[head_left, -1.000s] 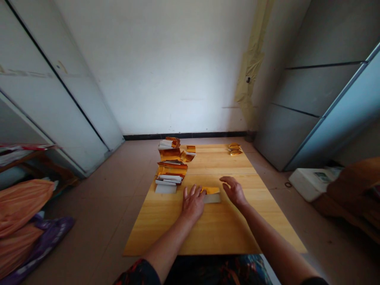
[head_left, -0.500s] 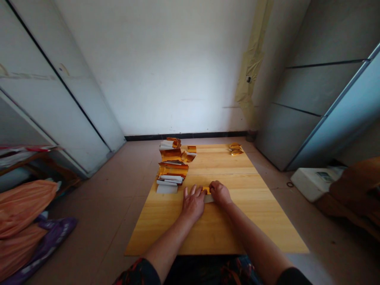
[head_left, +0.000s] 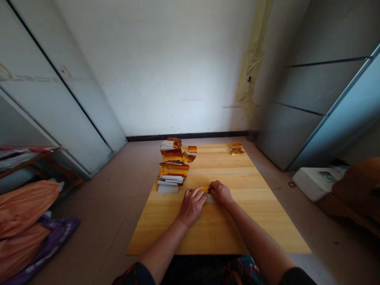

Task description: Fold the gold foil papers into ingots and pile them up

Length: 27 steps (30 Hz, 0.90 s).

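Note:
A small sheet of gold foil paper with a pale underside lies on the wooden table top, partly folded over. My left hand grips its left end, fingers bent and drawn together. On the right end, my right hand is closed, with its fingertips pinching the paper. Both hands cover much of the sheet, so its full shape is hidden. To the left, stacks of gold foil paper lie with gold and pale sides showing. Several folded gold pieces rest at the far right corner.
The wooden table stands before a white wall. Grey cabinets rise at the right, with a white box on the floor. Orange and purple bags lie at the left.
My left hand's fingers have gone from spread to bent in around the paper's left end. Less of the gold side shows between the hands. My right hand stays in nearly the same place.

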Motion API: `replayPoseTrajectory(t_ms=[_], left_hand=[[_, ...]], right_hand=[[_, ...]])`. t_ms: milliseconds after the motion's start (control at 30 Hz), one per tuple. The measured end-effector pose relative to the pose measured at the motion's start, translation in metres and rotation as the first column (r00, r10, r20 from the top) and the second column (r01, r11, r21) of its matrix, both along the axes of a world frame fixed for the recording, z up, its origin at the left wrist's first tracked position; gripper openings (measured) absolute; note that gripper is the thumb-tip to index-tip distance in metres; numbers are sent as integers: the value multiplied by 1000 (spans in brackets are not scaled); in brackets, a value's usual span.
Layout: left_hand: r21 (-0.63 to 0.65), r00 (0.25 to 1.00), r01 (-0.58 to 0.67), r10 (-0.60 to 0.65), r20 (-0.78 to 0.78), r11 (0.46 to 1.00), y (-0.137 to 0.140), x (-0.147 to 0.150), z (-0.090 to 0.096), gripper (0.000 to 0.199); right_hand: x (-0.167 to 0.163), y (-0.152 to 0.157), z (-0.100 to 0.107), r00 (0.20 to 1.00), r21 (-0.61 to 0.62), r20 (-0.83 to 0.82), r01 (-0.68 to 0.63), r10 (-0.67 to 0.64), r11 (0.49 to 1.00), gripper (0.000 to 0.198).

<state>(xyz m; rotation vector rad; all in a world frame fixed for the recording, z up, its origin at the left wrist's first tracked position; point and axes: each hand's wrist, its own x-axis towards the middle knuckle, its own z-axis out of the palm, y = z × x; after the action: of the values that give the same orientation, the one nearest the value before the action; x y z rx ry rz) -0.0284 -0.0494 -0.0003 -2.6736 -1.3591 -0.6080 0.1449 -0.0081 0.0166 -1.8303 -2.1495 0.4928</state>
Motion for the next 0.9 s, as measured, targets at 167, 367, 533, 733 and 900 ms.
replayPoseTrajectory(t_ms=[167,367,533,733,900], left_hand=[[-49,999,-13,12,-32,999,0,0,3,31],[-87,998,-51,47,-46,995,-1,3,12,34],[-119,994,-87,78,-79,989,2,9,14,34],[-147,995,-93,86,-58,985,2,9,11,37],[-215,992,-116,103,-73,970,3,5,8,41]], right_hand=[[1,3,-1,1000,13,18,-7,7,1000,21],[-3,3,-1,997,18,72,14,-15,1000,16],[-11,6,2,986,-16,137,94,-91,995,14],[-17,8,7,976,-34,174,140,-132,990,17],[-19,7,9,967,-43,204,162,-150,986,20]])
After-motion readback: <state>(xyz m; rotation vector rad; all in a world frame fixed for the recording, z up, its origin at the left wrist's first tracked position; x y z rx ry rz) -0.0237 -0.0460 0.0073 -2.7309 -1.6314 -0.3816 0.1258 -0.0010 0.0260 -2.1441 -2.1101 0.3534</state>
